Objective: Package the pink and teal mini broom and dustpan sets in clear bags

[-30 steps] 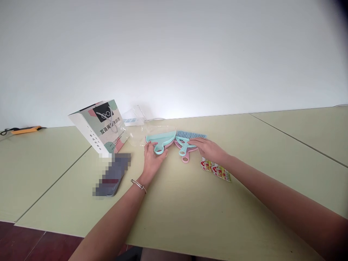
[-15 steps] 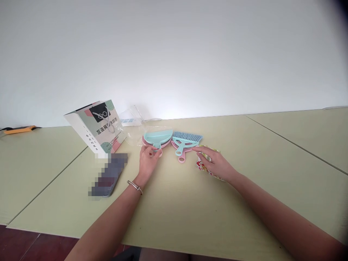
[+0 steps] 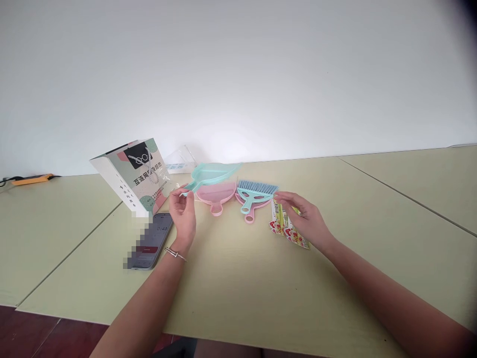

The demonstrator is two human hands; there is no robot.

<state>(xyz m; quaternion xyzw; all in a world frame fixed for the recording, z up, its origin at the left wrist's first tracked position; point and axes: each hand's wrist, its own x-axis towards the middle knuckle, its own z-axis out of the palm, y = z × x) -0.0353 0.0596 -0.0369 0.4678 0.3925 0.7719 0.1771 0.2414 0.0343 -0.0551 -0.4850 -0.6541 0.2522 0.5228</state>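
Note:
My left hand [image 3: 183,214] pinches the handle of a small teal dustpan [image 3: 213,173] and holds it up off the table. Under it a pink dustpan [image 3: 216,194] lies flat on the table. To its right a teal hand brush [image 3: 255,193] with blue bristles rests on a pink brush. My right hand [image 3: 303,220] lies over several small printed packets [image 3: 286,229], its fingers slightly bent on them, just right of the brushes.
A printed paper bag [image 3: 139,174] stands at the left, clear plastic wrapping [image 3: 181,161] behind it. A phone [image 3: 151,240] lies near my left wrist. An orange object [image 3: 32,179] sits at the far left. The pale green table [image 3: 261,283] has seams at left and right.
My left hand has lifted the teal dustpan off the pink one and drawn it to the left. My right hand moved from the brushes onto the packets.

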